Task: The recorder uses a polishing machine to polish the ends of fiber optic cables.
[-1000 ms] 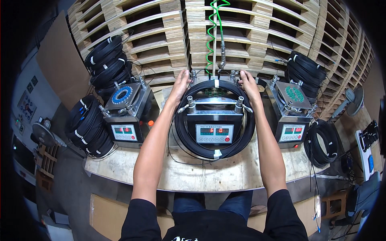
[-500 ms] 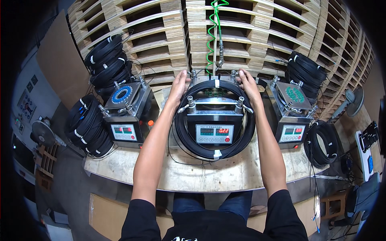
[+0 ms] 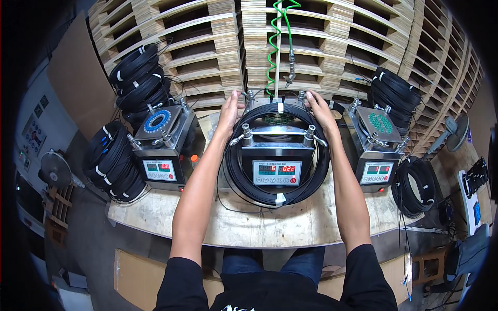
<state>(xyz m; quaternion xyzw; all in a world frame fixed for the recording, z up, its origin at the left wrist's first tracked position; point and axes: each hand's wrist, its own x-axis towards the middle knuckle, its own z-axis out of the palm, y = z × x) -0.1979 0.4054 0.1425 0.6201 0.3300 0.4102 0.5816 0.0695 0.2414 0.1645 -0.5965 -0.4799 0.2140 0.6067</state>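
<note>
A black cable coil (image 3: 233,179), bound with white tape, hangs around the middle polishing machine (image 3: 248,155). This metal box has a lit digital panel (image 3: 276,173) and corner posts with clamp levers. My left hand (image 3: 229,111) is at its far left corner, fingers stretched upward beside the clamp post (image 3: 251,97). Mirroring it, my right hand (image 3: 321,110) reaches the far right clamp post (image 3: 301,96) with fingers extended. Both hands look open; whether the fingertips touch the levers I cannot tell. Between the posts, the green-dotted round plate (image 3: 277,118) is partly hidden by the coil.
Similar machines stand at left (image 3: 161,140) and right (image 3: 377,140). Cable coils are stacked behind them (image 3: 136,78) and beside them (image 3: 111,163). A green spiral air hose (image 3: 271,46) with a nozzle (image 3: 290,72) hangs before wooden pallets (image 3: 207,46). An orange-capped bottle (image 3: 194,159) stands near my left forearm.
The hanging air nozzle has swung slightly to the right. The digits on the machine panels differ. My hands and the coil have barely moved.
</note>
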